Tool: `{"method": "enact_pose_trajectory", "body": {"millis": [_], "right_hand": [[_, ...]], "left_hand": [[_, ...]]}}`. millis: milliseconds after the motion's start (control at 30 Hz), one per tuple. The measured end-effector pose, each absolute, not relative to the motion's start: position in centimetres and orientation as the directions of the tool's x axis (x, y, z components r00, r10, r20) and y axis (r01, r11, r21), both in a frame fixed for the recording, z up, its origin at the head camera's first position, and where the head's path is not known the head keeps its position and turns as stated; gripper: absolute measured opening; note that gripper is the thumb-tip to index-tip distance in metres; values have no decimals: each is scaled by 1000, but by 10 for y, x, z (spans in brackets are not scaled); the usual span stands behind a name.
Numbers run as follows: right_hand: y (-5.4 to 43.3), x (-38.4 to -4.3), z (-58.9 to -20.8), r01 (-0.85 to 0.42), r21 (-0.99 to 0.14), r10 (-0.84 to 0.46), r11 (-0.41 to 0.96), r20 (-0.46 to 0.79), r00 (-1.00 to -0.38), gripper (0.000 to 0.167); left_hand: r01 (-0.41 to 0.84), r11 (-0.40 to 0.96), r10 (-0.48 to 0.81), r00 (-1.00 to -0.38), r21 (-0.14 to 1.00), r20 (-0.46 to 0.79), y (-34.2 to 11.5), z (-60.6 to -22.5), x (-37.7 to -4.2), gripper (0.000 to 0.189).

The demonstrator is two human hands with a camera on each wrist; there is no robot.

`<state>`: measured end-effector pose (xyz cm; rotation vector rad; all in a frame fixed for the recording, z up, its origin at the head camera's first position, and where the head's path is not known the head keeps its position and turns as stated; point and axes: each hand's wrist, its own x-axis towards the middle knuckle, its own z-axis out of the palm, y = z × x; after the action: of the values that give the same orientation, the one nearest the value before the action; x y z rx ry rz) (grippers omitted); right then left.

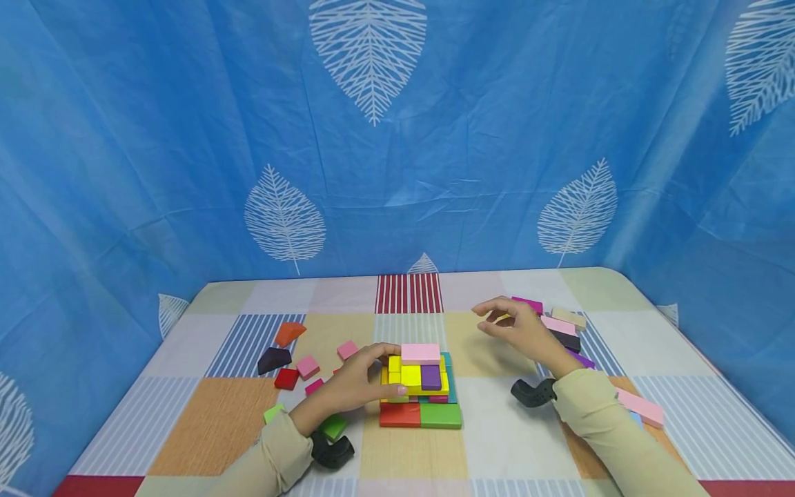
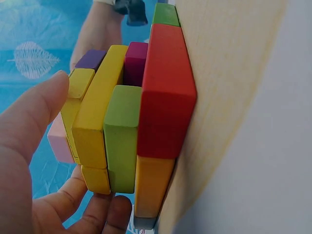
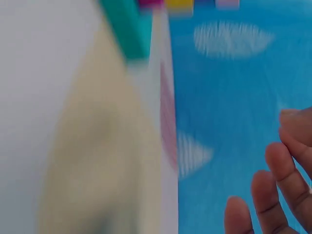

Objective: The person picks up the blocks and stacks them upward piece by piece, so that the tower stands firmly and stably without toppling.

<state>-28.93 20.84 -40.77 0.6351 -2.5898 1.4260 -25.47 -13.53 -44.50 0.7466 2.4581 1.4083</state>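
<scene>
A layered stack of coloured wooden blocks stands at the middle of the table, with a red block (image 1: 400,415) and a green block (image 1: 441,416) at its front base. Yellow blocks (image 1: 410,376) and a purple block (image 1: 431,377) form the upper layers, topped by a pink block (image 1: 420,354). My left hand (image 1: 354,379) grips the stack from its left side. In the left wrist view its thumb lies at the yellow layer and the fingers curve round the far side. Raised over the table to the right of the stack, my right hand (image 1: 511,330) holds nothing, fingers loosely bent.
Loose blocks lie left of the stack, among them an orange one (image 1: 290,334), a black one (image 1: 274,360) and a red one (image 1: 286,379). More lie around the right forearm, including a long pink block (image 1: 640,407) and a beige block (image 1: 568,318). A blue curtain (image 1: 397,172) hangs behind.
</scene>
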Motion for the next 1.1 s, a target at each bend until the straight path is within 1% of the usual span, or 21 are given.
{"method": "enact_pose_trajectory", "body": {"millis": [100, 200, 367, 500, 633, 733, 800, 967, 1100], "right_hand": [[228, -298, -412, -414, -702, -262, 579, 321, -910, 23], [244, -305, -417, -384, -641, -233, 665, 310, -922, 22], [259, -310, -424, -289, -571, -167, 768, 258, -952, 26], [265, -313, -424, -196, -518, -93, 833, 217, -972, 32], [268, -313, -423, -89, -478, -27, 874, 135, -990, 40], [269, -314, -425, -46, -465, -2, 884, 94, -996, 43], [269, -315, -426, -39, -462, -1, 886, 82, -997, 42], [269, -317, -426, -52, -468, -27, 882, 59, -998, 34], [267, -315, -423, -95, -476, -78, 874, 56, -995, 37]], "left_hand": [[322, 416, 524, -849, 850, 65, -135, -445, -254, 68], [323, 420, 523, -850, 848, 65, -135, -445, -253, 68], [323, 422, 522, -851, 847, 65, -135, -445, -253, 68], [317, 426, 520, -852, 847, 58, -134, -445, -253, 68], [315, 427, 520, -853, 848, 55, -134, -444, -253, 68], [312, 428, 517, -854, 848, 53, -134, -443, -253, 68], [313, 429, 518, -854, 848, 53, -134, -443, -253, 68], [318, 426, 523, -851, 847, 57, -134, -444, -254, 67], [323, 419, 529, -847, 849, 61, -135, -444, -254, 67]]}}
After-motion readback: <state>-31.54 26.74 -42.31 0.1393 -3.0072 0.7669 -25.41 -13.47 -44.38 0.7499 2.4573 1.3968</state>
